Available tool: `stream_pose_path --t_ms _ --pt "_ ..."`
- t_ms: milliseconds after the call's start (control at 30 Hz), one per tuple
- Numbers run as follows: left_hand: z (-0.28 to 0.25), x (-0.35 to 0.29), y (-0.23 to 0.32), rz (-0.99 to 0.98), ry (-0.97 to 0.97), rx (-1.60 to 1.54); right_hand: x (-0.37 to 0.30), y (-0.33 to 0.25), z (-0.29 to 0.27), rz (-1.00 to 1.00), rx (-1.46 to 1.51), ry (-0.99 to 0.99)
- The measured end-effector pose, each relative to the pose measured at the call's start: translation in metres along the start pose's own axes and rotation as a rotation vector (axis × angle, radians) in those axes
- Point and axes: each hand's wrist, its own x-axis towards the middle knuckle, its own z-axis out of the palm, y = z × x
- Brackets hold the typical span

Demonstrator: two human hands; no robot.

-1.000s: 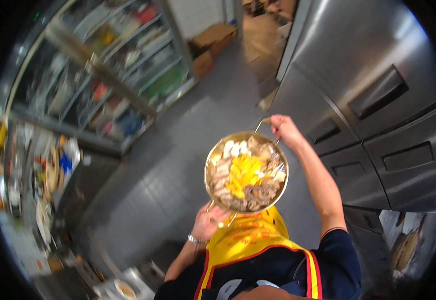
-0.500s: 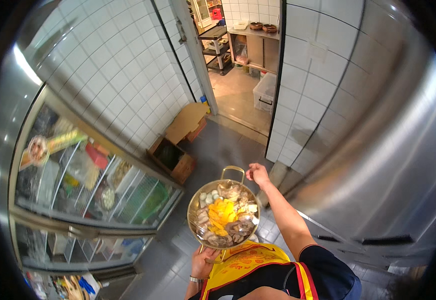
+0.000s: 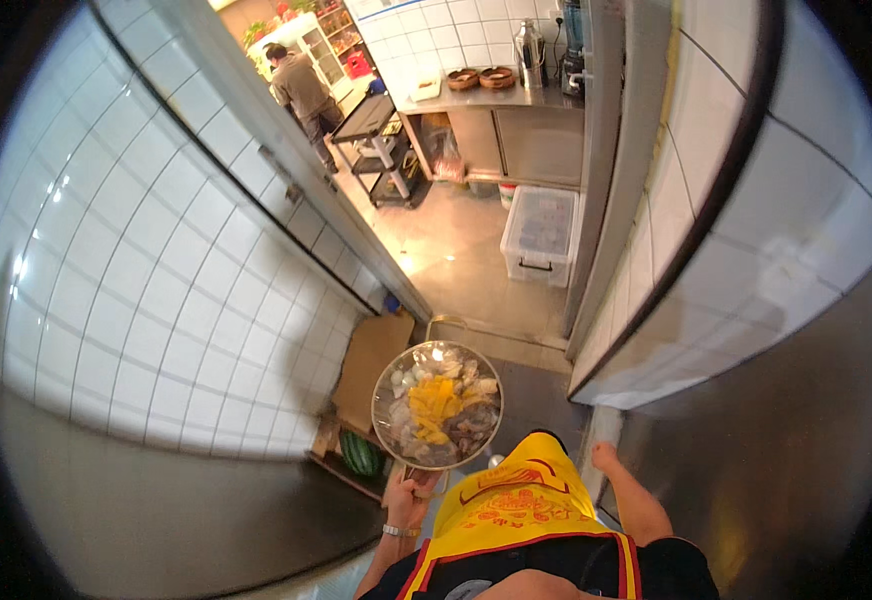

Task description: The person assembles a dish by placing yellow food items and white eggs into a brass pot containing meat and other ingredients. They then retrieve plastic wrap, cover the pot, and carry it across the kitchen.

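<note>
A round, brass-coloured pan with a loop handle at its far side is held out in front of me. Yellow pieces lie in its middle, ringed by pale round balls or small eggs and brownish, mushroom-like pieces. Glare suggests a clear cover or film over the food. My left hand, with a metal-banded watch on its wrist, closes on the pan's near handle from below. My right hand hangs away from the pan, beside the right wall; its fingers are too small and blurred to read.
Ahead is a doorway with its metal frame. Beyond it stand a clear plastic bin, a black cart, a steel counter and a person. Left on the floor, a cardboard box holds a watermelon.
I have moved closer to the doorway, and the glass-door fridge has left the view. My right hand has dropped back from near the far handle. The left still carries the pan.
</note>
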Motion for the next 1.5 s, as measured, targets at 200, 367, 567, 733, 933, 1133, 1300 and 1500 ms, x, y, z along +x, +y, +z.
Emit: stream_pose_path --t_ms 200,367,567,733,933,1133,1300,1500 --pt "0.057 0.118 0.019 0.024 -0.007 0.020 0.141 -0.125 0.010 -0.204 -0.007 -0.087" --pt "0.094 0.224 0.057 -0.018 -0.030 -0.134 0.234 -0.304 -0.034 -0.356 -0.120 -0.091" --pt "0.153 0.301 0.070 -0.027 0.150 -0.107 0.313 -0.412 -0.109 -0.447 0.178 -0.155" --pt "0.164 0.385 0.115 -0.066 0.102 0.018 0.348 -0.405 -0.121 -0.430 0.116 -0.018" --pt "0.163 0.508 0.169 -0.200 -0.085 0.077 0.349 -0.340 -0.113 -0.034 0.600 -0.008" --pt "0.197 0.596 0.209 -0.337 -0.239 0.200 0.281 -0.281 -0.091 0.264 0.619 -0.029" --pt "0.226 0.626 0.215 -0.460 -0.348 0.287 0.258 -0.286 -0.066 0.411 0.689 -0.023" --pt "0.242 0.632 0.196 -0.585 -0.336 0.234 0.260 -0.290 -0.073 0.416 0.706 -0.006"
